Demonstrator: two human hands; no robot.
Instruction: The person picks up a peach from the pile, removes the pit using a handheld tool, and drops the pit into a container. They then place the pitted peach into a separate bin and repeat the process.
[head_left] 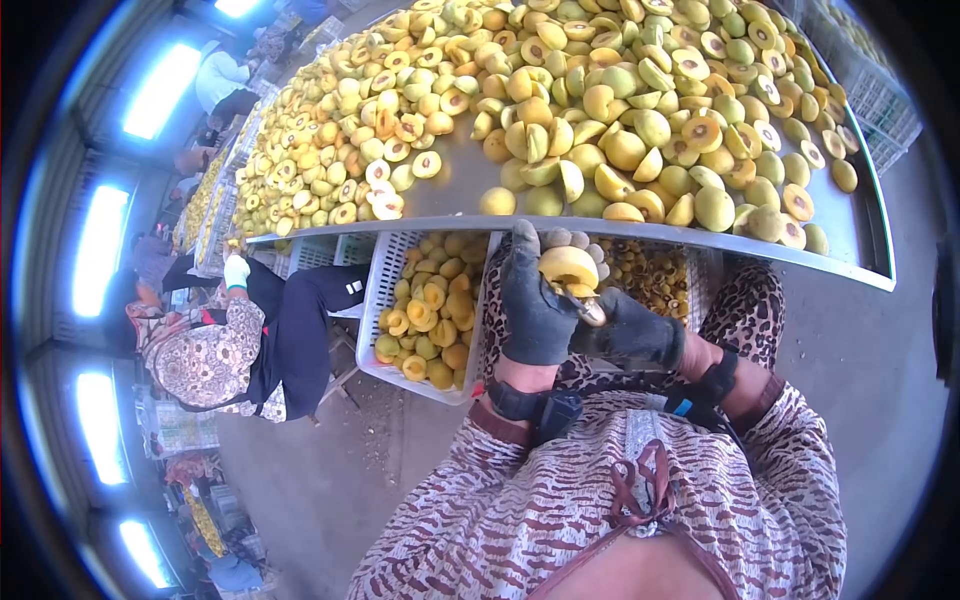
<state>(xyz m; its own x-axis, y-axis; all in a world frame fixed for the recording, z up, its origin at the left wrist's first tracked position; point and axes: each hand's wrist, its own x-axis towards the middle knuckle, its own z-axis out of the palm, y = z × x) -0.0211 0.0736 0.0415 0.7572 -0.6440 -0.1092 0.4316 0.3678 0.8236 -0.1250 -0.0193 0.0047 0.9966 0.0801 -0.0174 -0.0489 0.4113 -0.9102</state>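
My left hand (538, 310), in a dark grey glove, is closed around a yellow peach half (570, 266) just in front of the table edge. My right hand (635, 332), also gloved, is closed beside it on a small metal tool (594, 313). The tool's shiny end is at the underside of the peach half; its handle is hidden in my fingers. Beyond my hands, many halved peaches (620, 150), several with brown pits showing, are heaped on the metal table (455, 160).
A white crate (368, 345) of hollowed peach halves (432, 320) stands left of my knees. Below the table edge lies a heap of brown pits and scraps (650, 275). Another person (215, 345) sits at the left, with a white-gloved hand (236, 272) near the table.
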